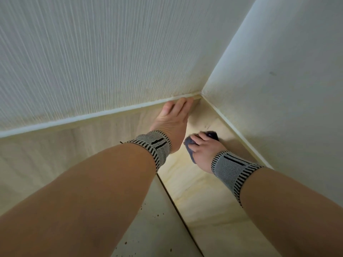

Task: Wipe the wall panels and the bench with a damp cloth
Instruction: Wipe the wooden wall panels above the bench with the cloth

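A pale wooden bench (204, 191) fills the corner between a ribbed white wall panel (92, 58) on the left and a smooth white wall panel (282, 71) on the right. My left hand (172, 119) lies flat on the bench, its straight fingers reaching the trim at the foot of the ribbed panel. My right hand (201, 152) grips a bunched dark grey cloth (211, 135) and presses it onto the bench near the corner. Both wrists wear striped knitted bands.
A white trim strip (74, 118) runs along the foot of the ribbed panel, and another along the right panel. A dark seam (178, 208) splits the bench into two boards. Small brown specks (148, 219) dot the nearer board.
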